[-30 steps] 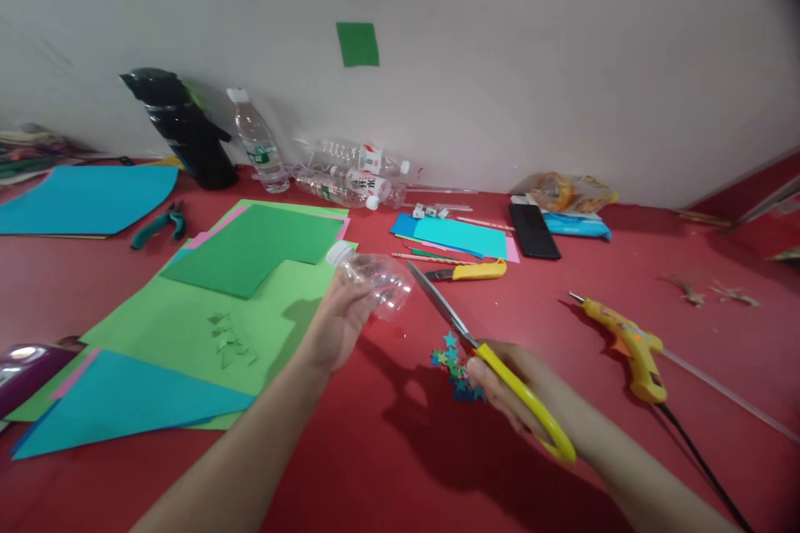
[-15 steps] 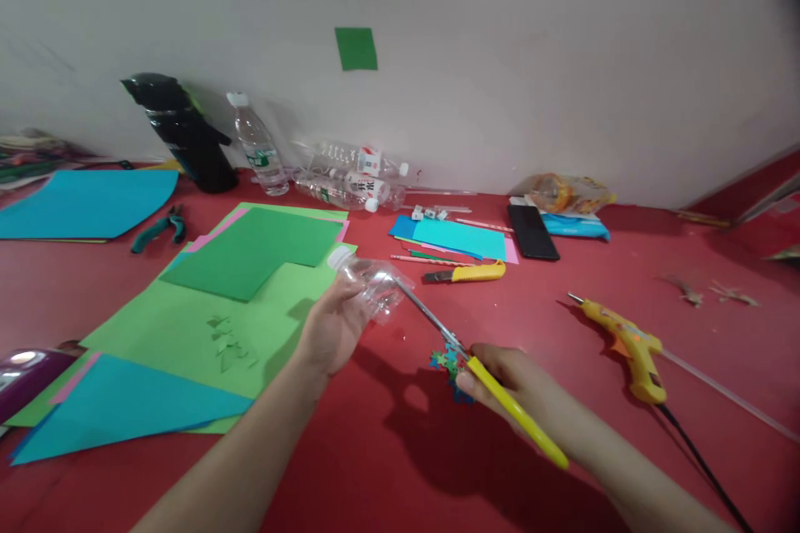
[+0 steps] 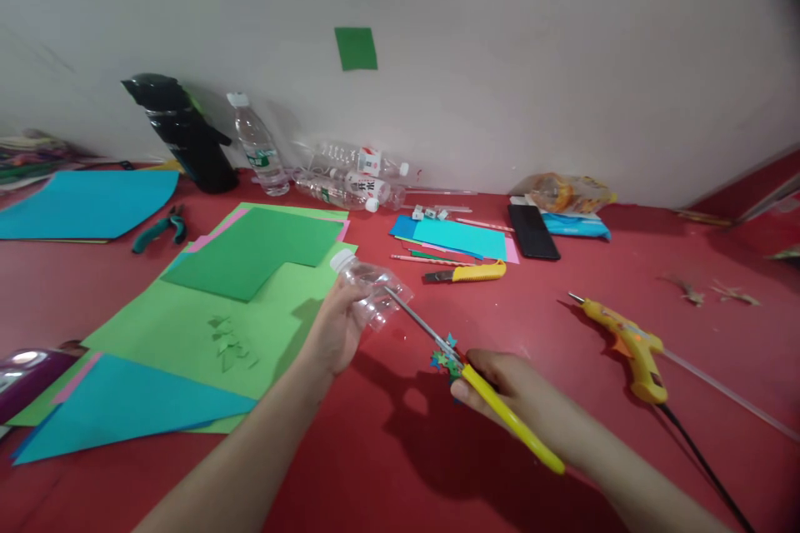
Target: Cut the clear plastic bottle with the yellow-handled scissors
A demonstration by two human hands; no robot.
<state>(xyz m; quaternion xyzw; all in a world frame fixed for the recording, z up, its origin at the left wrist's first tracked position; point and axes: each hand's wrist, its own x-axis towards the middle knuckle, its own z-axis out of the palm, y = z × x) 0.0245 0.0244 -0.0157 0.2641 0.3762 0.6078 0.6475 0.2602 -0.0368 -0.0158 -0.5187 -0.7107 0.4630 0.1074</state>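
Note:
My left hand (image 3: 341,325) is closed around a clear plastic bottle top (image 3: 378,278) that has a white cap and an open cut end facing right. In my right hand (image 3: 500,387) is a pair of scissors (image 3: 509,416) with yellow handles. Their metal blades reach up and left to the cut end of the bottle piece; whether they touch the plastic is hard to tell. Small blue and green paper stars (image 3: 445,360) lie on the red table partly behind the scissors. A yellow utility knife (image 3: 468,272) rests beyond the bottle piece.
Coloured paper sheets (image 3: 300,300) cover the left side, with green scraps (image 3: 225,341) on them. A yellow glue gun (image 3: 625,346) with a cord lies at right. Along the white partition (image 3: 475,75) are bottles (image 3: 350,187), a black flask (image 3: 181,133) and a phone (image 3: 533,231).
The scissors and my right hand have shifted slightly left and down. The bottle piece has turned a little in my left hand.

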